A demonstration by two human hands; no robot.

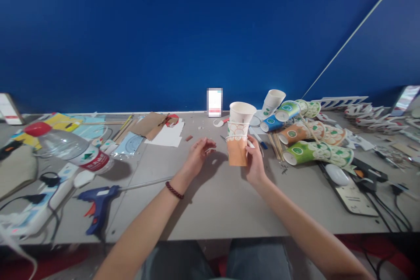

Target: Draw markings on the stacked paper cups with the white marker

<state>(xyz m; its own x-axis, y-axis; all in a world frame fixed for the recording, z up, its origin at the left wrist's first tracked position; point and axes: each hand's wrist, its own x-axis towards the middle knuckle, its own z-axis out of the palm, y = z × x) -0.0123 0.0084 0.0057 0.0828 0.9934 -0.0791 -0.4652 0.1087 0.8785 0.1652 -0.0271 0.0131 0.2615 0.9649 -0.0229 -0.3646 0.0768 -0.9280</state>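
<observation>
A joined stack of paper cups (pixel 238 135), orange at the bottom and with a white cup opening upward on top, is upright in my right hand (pixel 256 159). A white cord circles its middle. My left hand (pixel 197 154) hovers left of the cups, fingers curled and apart, touching nothing; a dark bead bracelet is on that wrist. To the right lie similar joined cups in blue (pixel 277 121), orange (pixel 295 133) and green (pixel 302 152). Behind them stands a nested stack of white cups (pixel 274 99).
On the left are a plastic bottle (pixel 74 148), a blue glue gun (pixel 100 201), a power strip (pixel 49 205) and cut paper (pixel 167 135). A phone (pixel 215 103) stands at the wall. A black glue gun (pixel 370 175) and white mouse (pixel 337 175) are on the right.
</observation>
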